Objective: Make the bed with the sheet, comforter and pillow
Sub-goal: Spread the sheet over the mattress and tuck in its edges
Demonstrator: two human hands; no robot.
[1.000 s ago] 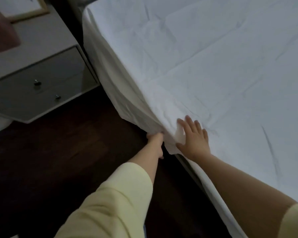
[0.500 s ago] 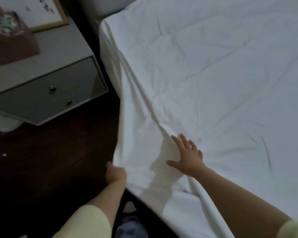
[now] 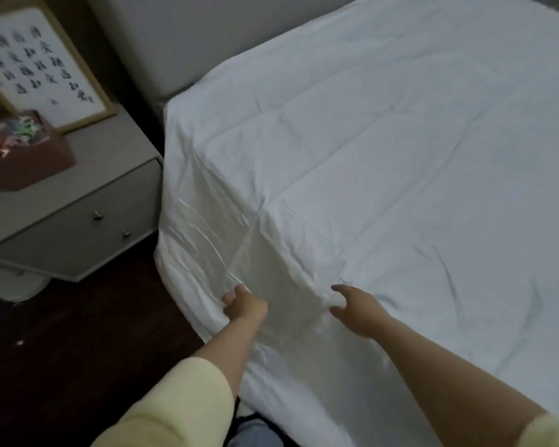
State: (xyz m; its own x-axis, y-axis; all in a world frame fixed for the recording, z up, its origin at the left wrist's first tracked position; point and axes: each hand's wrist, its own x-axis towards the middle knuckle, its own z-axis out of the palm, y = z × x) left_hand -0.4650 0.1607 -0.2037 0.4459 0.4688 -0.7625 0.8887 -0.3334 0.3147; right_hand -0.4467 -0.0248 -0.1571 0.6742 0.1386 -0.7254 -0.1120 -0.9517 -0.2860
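Gripping a fold of the white sheet (image 3: 384, 175) at the bed's side edge, the left hand (image 3: 244, 306) held cloth; just beside it, the right hand (image 3: 355, 309) rested on the sheet, fingers loosely spread. Beyond the grip, the sheet covered the mattress, creased. No comforter or pillow showed, so both seemingly remained. Far left of the grip, a framed print (image 3: 42, 64) bore calligraphy I couldn't read.

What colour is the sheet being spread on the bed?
White, plain with no pattern; the sheet shows best in the head view, the only one.
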